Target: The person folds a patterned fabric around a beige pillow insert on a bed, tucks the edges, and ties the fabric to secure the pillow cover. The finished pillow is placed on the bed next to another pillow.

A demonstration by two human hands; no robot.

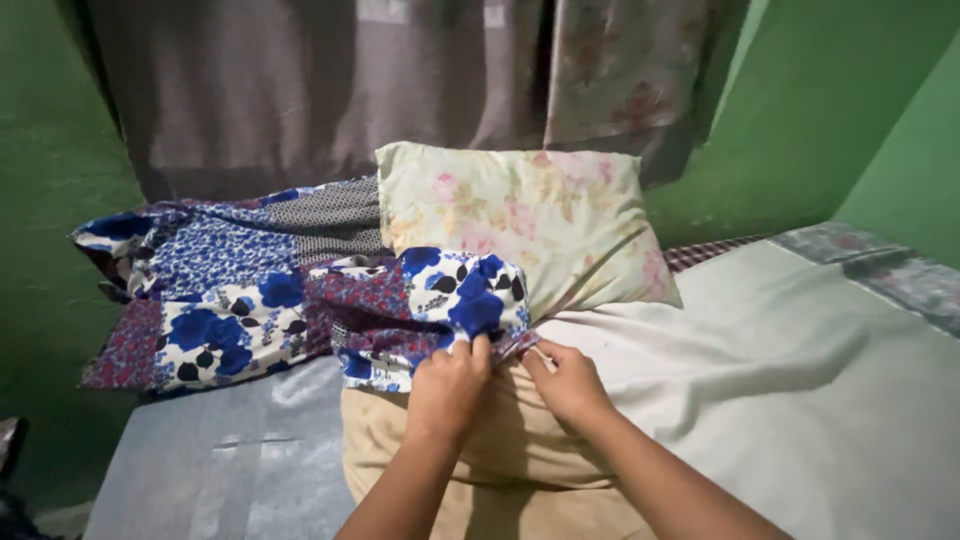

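My left hand (448, 385) pinches the lower edge of a patchwork cover (440, 300) in blue, white and maroon florals. My right hand (568, 380) grips the same edge just to the right. The cover's bunched end sits over the top of a tan pillow (500, 470) that lies under both my forearms. The rest of the patchwork cloth (210, 290) trails off to the left across the bed.
A pale floral pillow (530, 215) leans at the head of the bed. A white sheet (780, 370) covers the right side, and a grey mat (230, 460) shows at the left. Curtains (330, 80) hang behind, between green walls (850, 110).
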